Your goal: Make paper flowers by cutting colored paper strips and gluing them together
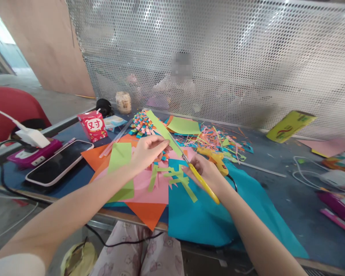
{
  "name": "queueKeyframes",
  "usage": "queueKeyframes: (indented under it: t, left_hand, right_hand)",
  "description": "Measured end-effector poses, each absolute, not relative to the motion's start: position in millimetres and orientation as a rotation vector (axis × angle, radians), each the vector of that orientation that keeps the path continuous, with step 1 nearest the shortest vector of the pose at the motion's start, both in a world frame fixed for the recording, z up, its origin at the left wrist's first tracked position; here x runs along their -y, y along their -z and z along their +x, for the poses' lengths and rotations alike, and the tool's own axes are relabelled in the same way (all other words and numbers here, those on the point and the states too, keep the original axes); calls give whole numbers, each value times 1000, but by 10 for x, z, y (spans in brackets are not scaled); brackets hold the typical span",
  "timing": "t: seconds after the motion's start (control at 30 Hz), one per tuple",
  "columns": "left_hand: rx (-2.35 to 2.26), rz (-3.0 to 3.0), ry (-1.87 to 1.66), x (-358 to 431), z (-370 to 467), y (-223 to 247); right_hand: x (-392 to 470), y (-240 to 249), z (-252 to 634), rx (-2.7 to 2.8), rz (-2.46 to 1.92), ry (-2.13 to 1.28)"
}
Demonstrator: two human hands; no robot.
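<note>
My left hand (152, 150) pinches a long green paper strip (161, 127) near its middle, above the table. In my right hand (204, 170) are yellow-handled scissors (202, 182), their blades at the near end of the strip. Beneath both hands, cut green strips (176, 176) lie scattered over pink paper (145, 191) and a large blue sheet (204, 218). A green sheet (120, 161) rests under my left forearm, with orange paper (151, 214) showing below. A yellow glue gun (214, 159) lies just behind my right hand.
Thin paper shreds (218, 140) and a fringed paper bundle (143, 122) lie toward the back. At left are a phone (60, 161), a purple power strip (34, 153) and a red drink carton (92, 126). A yellow-green cylinder (290, 126) lies right, before a perforated metal panel (218, 57).
</note>
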State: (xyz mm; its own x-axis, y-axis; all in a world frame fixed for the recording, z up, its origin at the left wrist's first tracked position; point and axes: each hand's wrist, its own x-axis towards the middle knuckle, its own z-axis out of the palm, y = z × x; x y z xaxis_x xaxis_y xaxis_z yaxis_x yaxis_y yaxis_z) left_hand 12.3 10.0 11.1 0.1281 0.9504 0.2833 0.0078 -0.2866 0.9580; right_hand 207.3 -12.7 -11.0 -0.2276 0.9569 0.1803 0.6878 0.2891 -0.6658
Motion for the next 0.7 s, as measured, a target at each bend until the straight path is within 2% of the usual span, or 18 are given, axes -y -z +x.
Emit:
queueKeyframes:
  t: [0.5, 0.7]
  left_hand:
    - [-992, 1509, -1251, -84, 124, -107]
    - [-844, 1410, -1354, -149, 99, -93]
  right_hand:
    - [153, 82, 2046, 1984, -1493, -596]
    - [148, 93, 2053, 1985, -1479, -588]
